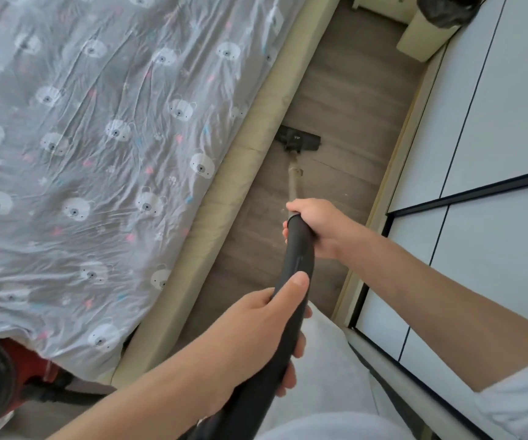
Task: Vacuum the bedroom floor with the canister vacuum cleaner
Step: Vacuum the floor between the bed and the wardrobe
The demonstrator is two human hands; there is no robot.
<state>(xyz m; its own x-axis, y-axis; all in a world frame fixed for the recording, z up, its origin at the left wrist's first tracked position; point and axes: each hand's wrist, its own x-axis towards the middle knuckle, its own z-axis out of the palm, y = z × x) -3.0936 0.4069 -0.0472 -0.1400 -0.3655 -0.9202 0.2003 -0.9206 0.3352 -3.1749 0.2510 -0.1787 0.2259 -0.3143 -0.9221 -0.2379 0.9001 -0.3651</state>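
Running straight ahead from both hands, the wand (293,182) ends at the floor head (299,139) beside the bed frame (224,198). Right hand (315,227) leads, left hand (265,328) trails, both sets of fingers wrapped round the black handle tube (291,281).

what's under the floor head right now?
The floor head sits on grey wood-look floor, its left end at the bed base. The floor directly beneath it is hidden.
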